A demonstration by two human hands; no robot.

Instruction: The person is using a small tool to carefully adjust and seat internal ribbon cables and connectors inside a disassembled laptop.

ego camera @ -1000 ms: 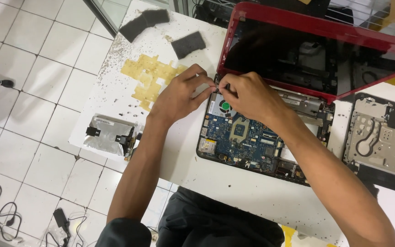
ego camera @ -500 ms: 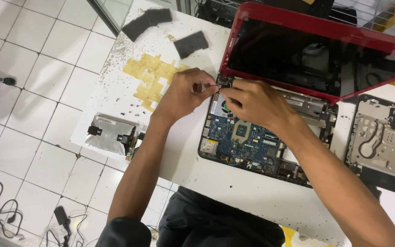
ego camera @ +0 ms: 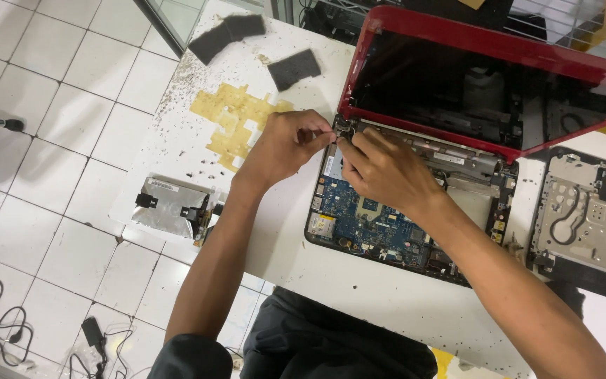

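- Nearest the camera, dark trousers (ego camera: 338,344) are seen at the bottom edge, and both bare forearms are stretched forward over the white table (ego camera: 345,281).
- At the table's left edge a silver metal-cased drive in its bracket (ego camera: 170,207) is laid — well apart from the machine, so it may be judged already taken out, though this cannot be confirmed.
- The red laptop (ego camera: 471,42) is set with its base opened up: the top cover and keyboard are off and the blue circuit board (ego camera: 366,217) is laid bare — the strip-down is judged well along, with the board itself not yet lifted.
- The left hand (ego camera: 285,144) is closed in a pinch at the laptop's rear left corner, by the hinge (ego camera: 343,128); something small is being gripped between thumb and fingers, but what it is cannot be told.
- The right hand (ego camera: 387,168) is set over the board's upper left part, its fingertips drawn together against the same corner, touching or nearly touching the left hand's; whether a screw, a cable or a tool is held cannot be told.
- To the right, a separate grey metal chassis plate (ego camera: 587,224) is laid beside the laptop, judged a part already removed.
- Farther off, a patch of yellow tape residue (ego camera: 233,116) is seen on the table, and beyond it dark foam pads (ego camera: 292,69) are scattered.
- What is left, as judged: the hinge corner, the board and the screen are yet to be freed.
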